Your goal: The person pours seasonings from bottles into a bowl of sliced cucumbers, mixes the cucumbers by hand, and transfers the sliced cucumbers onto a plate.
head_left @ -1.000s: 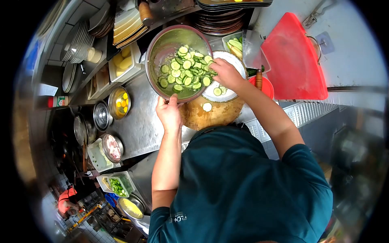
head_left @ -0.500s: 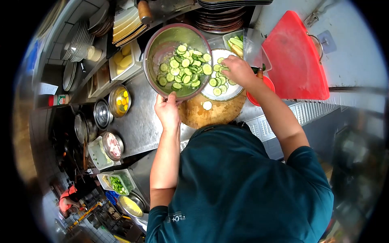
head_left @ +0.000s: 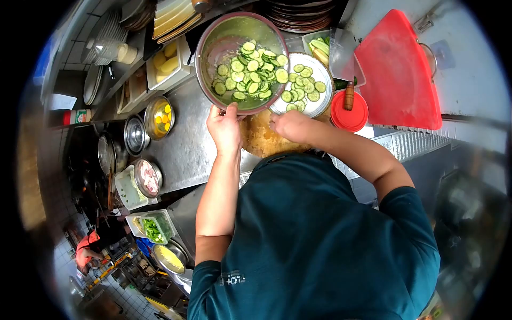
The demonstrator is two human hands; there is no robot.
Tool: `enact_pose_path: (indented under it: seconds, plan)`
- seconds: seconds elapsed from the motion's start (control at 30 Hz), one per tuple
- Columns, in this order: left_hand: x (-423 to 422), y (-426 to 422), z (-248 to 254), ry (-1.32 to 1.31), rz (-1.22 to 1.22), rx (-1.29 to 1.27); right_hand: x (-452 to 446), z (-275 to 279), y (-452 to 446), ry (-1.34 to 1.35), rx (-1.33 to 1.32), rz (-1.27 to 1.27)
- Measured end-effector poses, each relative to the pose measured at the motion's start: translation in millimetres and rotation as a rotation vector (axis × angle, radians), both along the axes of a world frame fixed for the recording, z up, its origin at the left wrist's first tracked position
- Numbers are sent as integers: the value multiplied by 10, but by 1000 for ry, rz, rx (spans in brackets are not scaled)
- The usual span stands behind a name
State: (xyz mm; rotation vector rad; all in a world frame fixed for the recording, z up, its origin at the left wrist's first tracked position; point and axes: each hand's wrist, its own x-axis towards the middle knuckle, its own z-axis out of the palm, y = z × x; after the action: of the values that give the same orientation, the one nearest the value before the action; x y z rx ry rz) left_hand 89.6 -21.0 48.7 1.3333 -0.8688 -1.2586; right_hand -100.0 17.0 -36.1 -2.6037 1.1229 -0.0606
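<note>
My left hand grips the near rim of a metal bowl, thumb over the edge, tilting it toward the plate. Many cucumber slices lie inside. To its right, a white plate carries more cucumber slices and rests on a round wooden chopping block. My right hand is low over the block by the plate's near edge. Its fingers are drawn together, and whatever they may hold is hidden.
A red-lidded tub with a wooden-handled cleaver stands right, beside a red cutting board. Left are a bowl of egg yolks, a bowl of raw meat and a tub of green peppers. Another person is far lower left.
My right hand has moved from the slices on the plate down to the block's surface. The single cucumber slice that lay there no longer shows. My left hand keeps its hold on the bowl.
</note>
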Motion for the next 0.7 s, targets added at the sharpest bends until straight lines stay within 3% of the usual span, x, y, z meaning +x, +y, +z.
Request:
enact_pose_path:
  seconds: [0.17, 0.37, 0.47, 0.57, 0.7]
  plan:
    - [9, -3, -7, -20, 0, -13, 50, -85, -29, 88, 32, 31]
    - [-17, 0, 62, -6, -6, 14, -90, 131, -22, -138, 154, -83]
    - [28, -8, -34, -3, 1, 3, -399, 124, -76, -407, 76, -253]
    - [11, 9, -16, 18, 2, 10, -650, 327, -245, -342, 45, -490]
    - [-14, 23, 81, 21, -26, 33, -654, 439, -513, -479, -318, -513]
